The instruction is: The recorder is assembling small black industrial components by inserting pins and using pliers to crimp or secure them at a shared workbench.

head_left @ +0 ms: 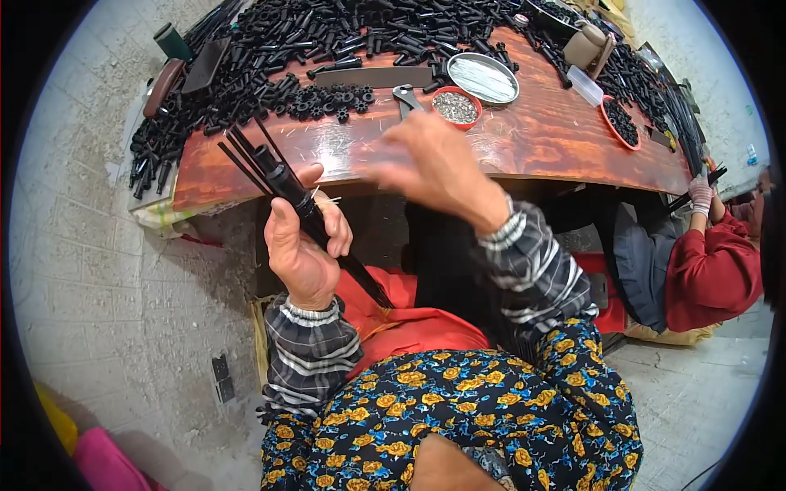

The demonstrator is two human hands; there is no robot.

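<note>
Left hand (304, 250): gripping black rods (282, 176)
Black rods: slanted through left hand, top up-left, tail down-right
Right hand (446, 164): open, blurry
Past it: 1 red bowl (480, 111) of grey bits (454, 106), 1 tray (517, 87) of white strips (481, 78)

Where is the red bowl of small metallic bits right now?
In the head view, the red bowl sits on the wooden table just right of centre, beyond the right hand, between the pliers and the oval tray of white strips.

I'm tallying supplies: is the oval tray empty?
The oval tray isn't empty: thin white strips lie across it; their depth cannot be told.
</note>
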